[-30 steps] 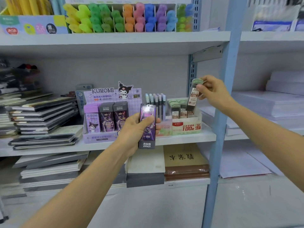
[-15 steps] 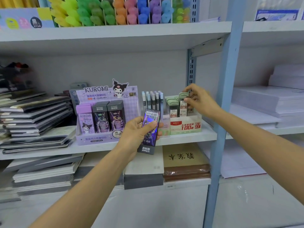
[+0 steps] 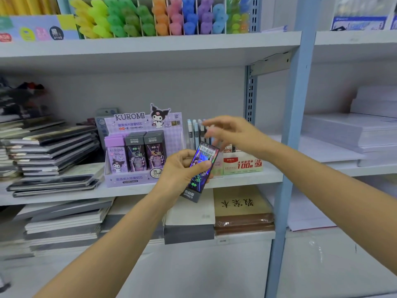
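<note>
change: the right grip (image 3: 236,134) has let the green-capped tube go into the red-and-white box (image 3: 242,164) and lifts away, fingers spread, empty.
left grip (image 3: 178,173): clasps the dark lead case (image 3: 205,157), tilted, near the shelf (image 3: 257,179) edge, right of the kuromi display (image 3: 133,179).
meaning: probably the case gets shelved next.
unclear: right fingers blurred; the tube is hidden behind them.

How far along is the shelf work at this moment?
Done: the right hand is open and empty above the red-and-white lead box. In hand: the left hand grips a dark holographic lead case. Left: that case probably goes into the Kuromi display, which holds similar dark cases.
</note>
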Tool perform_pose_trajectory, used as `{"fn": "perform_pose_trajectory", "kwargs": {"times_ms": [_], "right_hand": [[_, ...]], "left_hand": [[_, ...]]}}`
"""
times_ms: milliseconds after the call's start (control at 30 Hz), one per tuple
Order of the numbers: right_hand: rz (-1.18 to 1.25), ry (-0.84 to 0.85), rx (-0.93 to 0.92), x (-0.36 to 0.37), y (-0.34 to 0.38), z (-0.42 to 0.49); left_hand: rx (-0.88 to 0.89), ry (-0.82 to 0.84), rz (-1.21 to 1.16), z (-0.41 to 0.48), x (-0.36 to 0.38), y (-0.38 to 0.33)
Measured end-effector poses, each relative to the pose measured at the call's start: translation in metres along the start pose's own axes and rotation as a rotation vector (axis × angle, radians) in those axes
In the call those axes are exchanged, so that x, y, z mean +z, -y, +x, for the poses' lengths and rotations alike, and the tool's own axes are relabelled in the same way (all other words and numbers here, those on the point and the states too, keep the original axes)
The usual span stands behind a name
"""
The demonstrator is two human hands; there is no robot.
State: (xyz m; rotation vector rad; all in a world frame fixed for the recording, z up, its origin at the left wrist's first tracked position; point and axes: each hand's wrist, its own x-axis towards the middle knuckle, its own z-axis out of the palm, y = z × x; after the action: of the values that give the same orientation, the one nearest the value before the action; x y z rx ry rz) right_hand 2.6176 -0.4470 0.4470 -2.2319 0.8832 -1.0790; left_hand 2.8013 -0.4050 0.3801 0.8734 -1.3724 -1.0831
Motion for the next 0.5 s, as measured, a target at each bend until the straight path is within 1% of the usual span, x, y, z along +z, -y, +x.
{"fn": "perform_pose_trajectory", "kwargs": {"times_ms": [33,67,100,133,200,267,333,400,500], "right_hand": [[-0.002,0.091,0.002,0.007,0.005,0.000],[-0.006,0.141,-0.004,0.014,0.008,0.000],[0.003,0.146,-0.011,0.018,0.010,0.001],[0.029,0.113,-0.014,0.021,0.011,0.002],[0.109,-0.015,0.007,0.024,0.010,0.004],[0.205,-0.142,0.035,0.027,0.008,0.005],[0.256,-0.180,0.046,0.033,0.007,0.004],[0.274,-0.141,0.058,0.043,0.007,0.002],[0.261,-0.002,0.115,0.055,0.009,0.000]], "left_hand": [[0.008,0.001,0.016,-0.002,-0.001,-0.002],[0.010,0.000,0.029,-0.005,-0.003,-0.005],[0.003,-0.006,0.047,-0.007,-0.006,-0.007],[-0.012,-0.018,0.071,-0.010,-0.012,-0.010],[-0.052,-0.060,0.099,-0.014,-0.027,-0.016],[-0.071,-0.123,0.034,-0.017,-0.044,-0.020],[-0.050,-0.179,-0.090,-0.021,-0.059,-0.022],[-0.008,-0.227,-0.152,-0.025,-0.069,-0.022],[0.040,-0.308,-0.151,-0.028,-0.075,-0.020]]}}
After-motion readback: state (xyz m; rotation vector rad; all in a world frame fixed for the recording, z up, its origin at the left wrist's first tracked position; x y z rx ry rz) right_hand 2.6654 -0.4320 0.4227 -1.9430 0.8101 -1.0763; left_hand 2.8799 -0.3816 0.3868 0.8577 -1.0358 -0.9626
